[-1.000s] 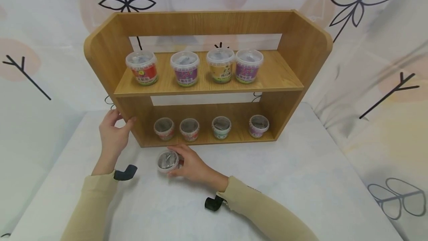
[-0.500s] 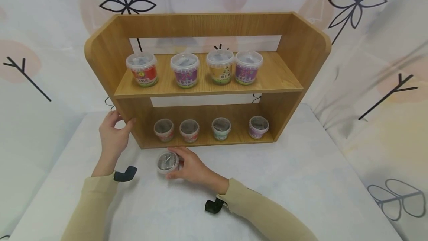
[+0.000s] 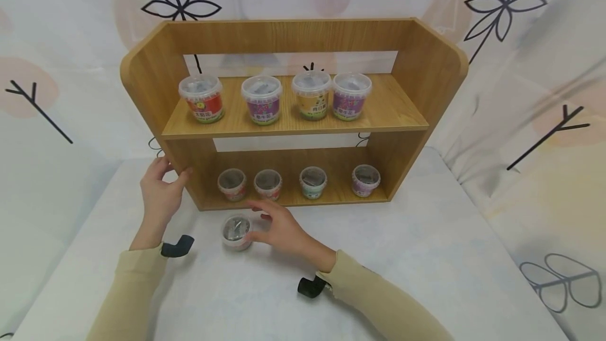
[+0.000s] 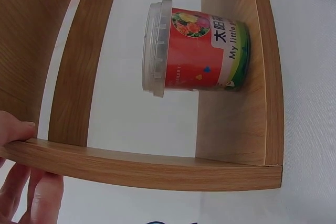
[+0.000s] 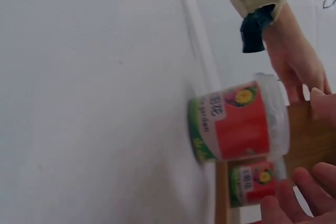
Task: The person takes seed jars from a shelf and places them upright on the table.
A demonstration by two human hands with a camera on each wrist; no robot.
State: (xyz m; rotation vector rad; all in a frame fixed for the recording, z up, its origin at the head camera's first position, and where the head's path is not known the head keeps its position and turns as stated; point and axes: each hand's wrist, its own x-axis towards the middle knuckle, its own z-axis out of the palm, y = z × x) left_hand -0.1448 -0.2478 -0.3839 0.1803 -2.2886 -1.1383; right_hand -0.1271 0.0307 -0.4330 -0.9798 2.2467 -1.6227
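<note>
A small plastic tub with a clear lid and red label stands upright on the table, in front of the two-tier wooden shelf. My right hand is just right of it, fingers spread, thumb tip close to its side. In the right wrist view the red-labelled tub fills the middle, with my right fingers beside its lid. At the shelf's left side panel, my left hand grips the edge. The left wrist view has its thumb inside and fingers outside that panel.
On the lower tier stand two red tubs, a green one and a purple one. Larger tubs line the upper tier: red, purple, yellow and another purple one. Patterned cloth hangs behind.
My right hand has let go of the tub and drawn off to the right, its fingers spreading. The tub stays in place, and my left hand has not moved.
</note>
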